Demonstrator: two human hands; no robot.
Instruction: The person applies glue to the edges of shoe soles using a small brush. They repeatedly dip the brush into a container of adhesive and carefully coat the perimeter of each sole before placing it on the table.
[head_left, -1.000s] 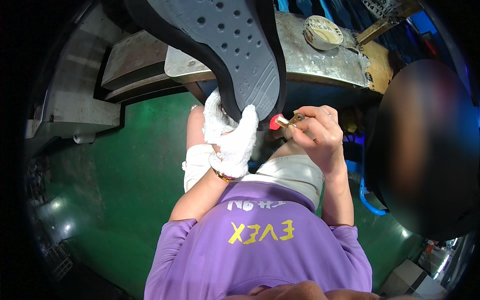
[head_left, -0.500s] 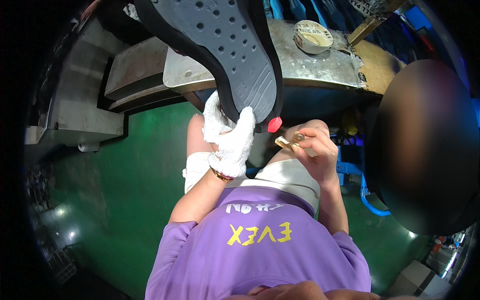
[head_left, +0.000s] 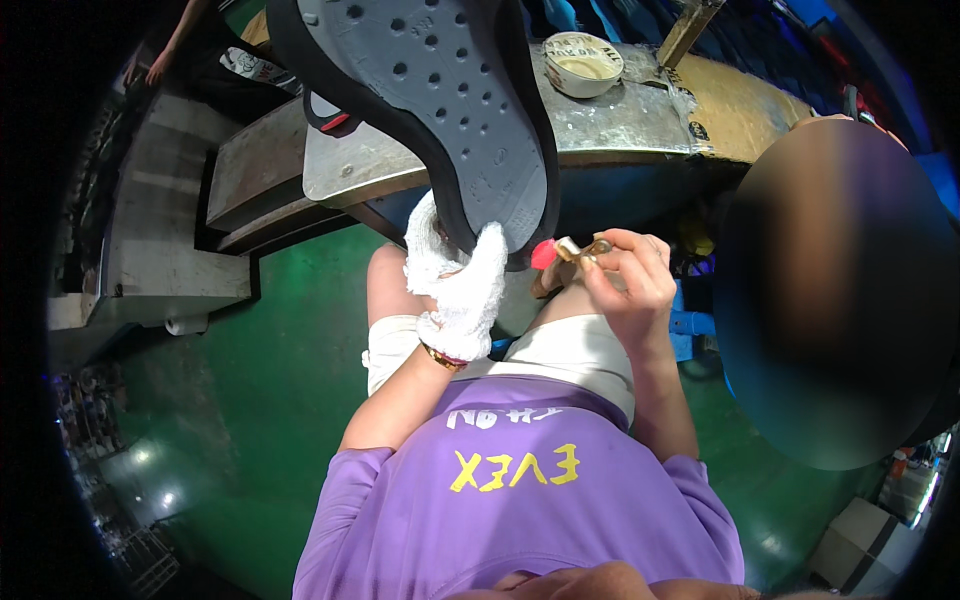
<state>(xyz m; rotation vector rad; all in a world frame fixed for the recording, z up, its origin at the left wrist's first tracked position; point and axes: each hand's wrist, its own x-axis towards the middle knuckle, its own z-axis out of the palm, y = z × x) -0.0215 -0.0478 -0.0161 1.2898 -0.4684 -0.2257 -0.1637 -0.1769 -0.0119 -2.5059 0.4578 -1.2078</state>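
Note:
My left hand (head_left: pixel 462 285), in a white knit glove, is closed round the heel end of a shoe (head_left: pixel 475 130). The shoe's grey, dimpled sole with a black rim faces me, and the glove's thumb presses on the sole. A bright pink-red tab (head_left: pixel 543 254) sticks out at the heel. My bare right hand (head_left: pixel 634 280) pinches a small brass-coloured metal tool (head_left: pixel 572 250); its exact kind is unclear. The tool's tip is at the tab's right side, and I cannot tell whether they touch.
Ahead is a metal-topped bench (head_left: pixel 370 172) with a round tub (head_left: pixel 583 66) of pale stuff. Another shoe (head_left: pixel 330 116) shows partly behind mine. A person (head_left: pixel 850 290) is close on my right; a person's arm (head_left: pixel 180 40) shows at far left. Grey metal cabinet (head_left: pixel 160 200) at left.
My right hand has brought the brass tool up and left, to the pink-red tab. The left hand keeps its hold on the shoe. More of the shoe behind has come into view.

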